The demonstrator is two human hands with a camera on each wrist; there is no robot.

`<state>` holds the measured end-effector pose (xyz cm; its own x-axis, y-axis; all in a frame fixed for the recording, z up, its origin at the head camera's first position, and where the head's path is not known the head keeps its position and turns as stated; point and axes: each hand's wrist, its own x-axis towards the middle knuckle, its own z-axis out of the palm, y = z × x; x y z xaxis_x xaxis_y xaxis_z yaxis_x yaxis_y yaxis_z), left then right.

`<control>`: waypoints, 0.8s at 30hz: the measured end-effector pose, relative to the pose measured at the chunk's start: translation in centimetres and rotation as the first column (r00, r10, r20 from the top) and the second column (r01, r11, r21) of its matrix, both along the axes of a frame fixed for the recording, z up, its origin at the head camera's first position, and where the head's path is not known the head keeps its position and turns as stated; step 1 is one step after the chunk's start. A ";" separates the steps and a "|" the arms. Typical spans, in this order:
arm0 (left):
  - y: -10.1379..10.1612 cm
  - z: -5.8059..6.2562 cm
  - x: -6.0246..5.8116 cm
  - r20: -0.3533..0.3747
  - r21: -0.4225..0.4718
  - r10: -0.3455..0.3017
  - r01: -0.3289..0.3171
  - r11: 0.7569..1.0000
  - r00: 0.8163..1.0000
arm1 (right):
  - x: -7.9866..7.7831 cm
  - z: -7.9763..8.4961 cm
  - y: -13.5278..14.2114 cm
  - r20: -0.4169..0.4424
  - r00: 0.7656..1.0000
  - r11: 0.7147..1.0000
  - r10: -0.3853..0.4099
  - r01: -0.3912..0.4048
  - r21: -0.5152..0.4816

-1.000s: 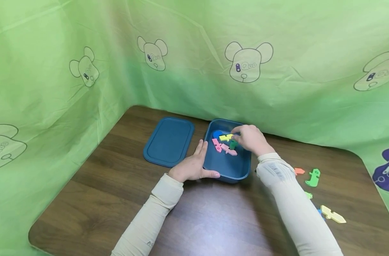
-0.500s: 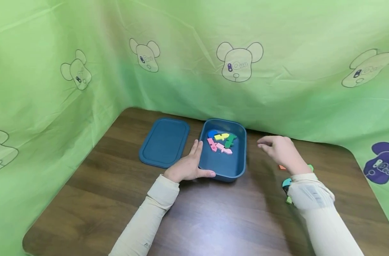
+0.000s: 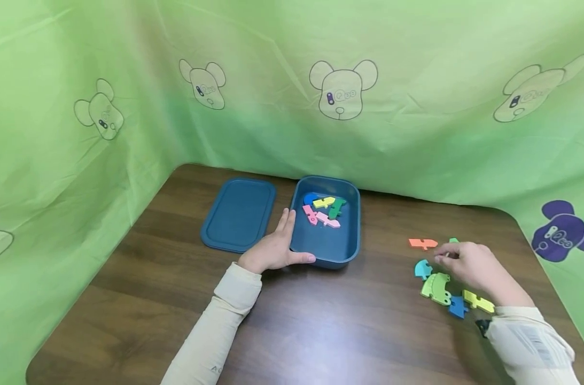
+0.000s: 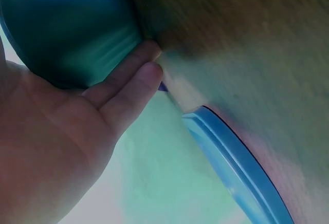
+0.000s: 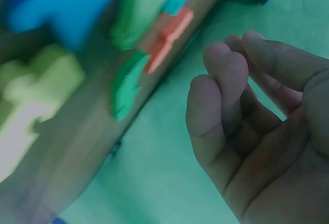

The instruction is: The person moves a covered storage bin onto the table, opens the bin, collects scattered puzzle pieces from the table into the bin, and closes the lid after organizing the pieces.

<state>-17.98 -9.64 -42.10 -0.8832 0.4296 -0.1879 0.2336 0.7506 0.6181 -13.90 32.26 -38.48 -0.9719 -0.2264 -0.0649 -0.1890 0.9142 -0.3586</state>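
My left hand [image 3: 272, 250] rests against the left side of a blue plastic box [image 3: 356, 235], fingers straight along its wall and thumb at the near rim. In the left wrist view two fingertips [image 4: 149, 75] lie by the box wall. Inside the box are blue, yellow, dark green and pink puzzle pieces. My right hand [image 3: 474, 267] hovers over loose puzzle pieces at the right, fingers loosely bent and holding nothing. Below it lie a light green piece [image 3: 436, 289], a cyan piece [image 3: 422, 269] and an orange piece [image 3: 422, 244]. A green piece [image 5: 126, 85] is partly hidden by the hand in the head view.
The box's blue lid [image 3: 239, 214] lies flat left of the box on the wooden table [image 3: 142, 289]. A blue piece [image 3: 457, 307] and a yellow piece [image 3: 478, 301] lie near my right wrist. A green cloth [image 3: 397, 144] with bear heads hangs behind.
My right hand has left the box, where the dark green piece now lies, and moved right to the loose pieces. The left hand stays at the box.
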 end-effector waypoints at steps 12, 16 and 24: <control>0.1 0.0 0.0 0.004 -0.014 0.001 -0.001 1.000 1.000 | 1.4 -2.7 0.0 0.028 0.999 0.995 0.030 -0.032 0.092; 0.0 0.1 0.0 0.001 -0.017 -0.001 0.001 1.000 1.000 | 1.4 -3.1 -1.2 -0.002 1.000 0.993 0.020 -0.020 0.119; 0.1 0.2 -0.1 -0.002 -0.025 -0.003 0.003 1.000 1.000 | 1.2 -3.2 -2.9 -0.009 1.000 0.987 -0.003 0.005 0.158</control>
